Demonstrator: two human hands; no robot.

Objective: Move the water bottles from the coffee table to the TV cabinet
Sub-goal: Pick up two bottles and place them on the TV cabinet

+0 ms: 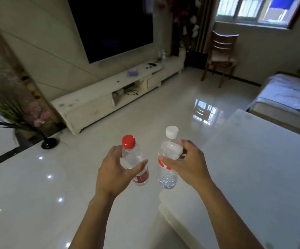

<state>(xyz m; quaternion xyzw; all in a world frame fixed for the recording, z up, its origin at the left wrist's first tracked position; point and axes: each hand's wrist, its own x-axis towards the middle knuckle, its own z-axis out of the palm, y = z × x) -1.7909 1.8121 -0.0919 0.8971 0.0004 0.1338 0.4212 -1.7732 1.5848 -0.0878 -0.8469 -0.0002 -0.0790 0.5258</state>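
Note:
My left hand (115,175) grips a clear water bottle with a red cap (128,141) and a dark red label, held upright over the floor. In my right hand (188,166) is a second clear bottle with a white cap (172,132) and a red-and-white label, also upright. Both bottles hang just left of the white coffee table (253,168). The long white TV cabinet (99,94) runs along the far wall under the dark TV (113,24). Two or three small bottles (161,55) stand near the cabinet's far right end.
A blue tissue pack (132,71) and dark remotes (151,64) lie on the cabinet top. A plant in a black vase (48,142) stands at the left. A wooden chair (221,56) and a covered bed or sofa (289,94) are at the right. Glossy tiled floor lies between.

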